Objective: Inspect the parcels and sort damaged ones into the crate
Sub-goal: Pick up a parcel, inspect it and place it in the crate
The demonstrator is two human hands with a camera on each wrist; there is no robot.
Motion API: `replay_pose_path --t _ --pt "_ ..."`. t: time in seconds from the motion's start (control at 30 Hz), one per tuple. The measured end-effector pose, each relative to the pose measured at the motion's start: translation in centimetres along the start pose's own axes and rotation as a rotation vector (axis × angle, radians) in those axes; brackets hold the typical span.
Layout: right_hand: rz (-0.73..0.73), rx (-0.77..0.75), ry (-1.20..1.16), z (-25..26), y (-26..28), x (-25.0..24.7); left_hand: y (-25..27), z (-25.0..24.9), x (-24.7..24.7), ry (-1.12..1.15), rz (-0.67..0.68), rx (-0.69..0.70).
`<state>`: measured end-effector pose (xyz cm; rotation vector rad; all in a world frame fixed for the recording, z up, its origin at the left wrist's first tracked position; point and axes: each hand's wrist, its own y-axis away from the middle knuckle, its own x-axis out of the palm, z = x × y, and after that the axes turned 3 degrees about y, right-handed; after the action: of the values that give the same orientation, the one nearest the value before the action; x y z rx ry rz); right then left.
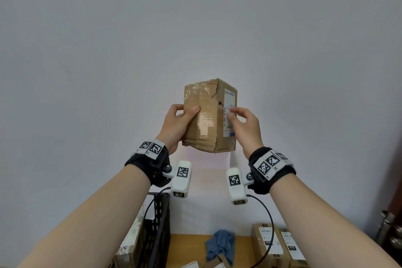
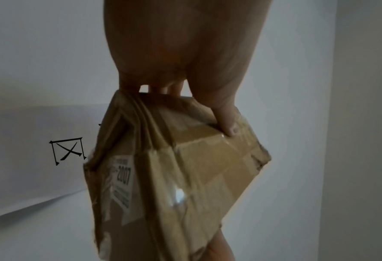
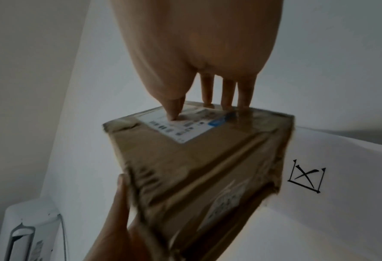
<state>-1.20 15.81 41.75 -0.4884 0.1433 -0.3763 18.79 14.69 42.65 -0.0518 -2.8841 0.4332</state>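
— Where's the parcel (image 1: 210, 115)?

— Held up before the wall, between both hands, well above the crate (image 1: 157, 230) and table (image 1: 191, 243).

— The left hand (image 1: 177, 125)?

— Raised, thumb across the taped front, fingers wrapped behind the crumpled left edge. It grips.

— And the right hand (image 1: 244, 125)?

— Raised too, thumb and fingertips pinching the labelled side. How firmly, I can't quite tell; the wrist view is blurred.

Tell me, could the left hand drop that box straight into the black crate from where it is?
Probably yes. The left hand grips the box in the air, and the crate stands open-topped just below that arm, with nothing between.
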Motion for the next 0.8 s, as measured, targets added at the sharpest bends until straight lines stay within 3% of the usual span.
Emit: replay_pose_path --t 0.4,0.8 --pt "0.188 0.143 -0.154 1.6 0.6 0.6 -0.1 -0.2 -0.2 0.057 0.029 0.042" --pt "0.167 0.159 -0.178 0.6 0.5 0.5 -0.4 0.2 -0.3 -0.011 0.078 0.042"
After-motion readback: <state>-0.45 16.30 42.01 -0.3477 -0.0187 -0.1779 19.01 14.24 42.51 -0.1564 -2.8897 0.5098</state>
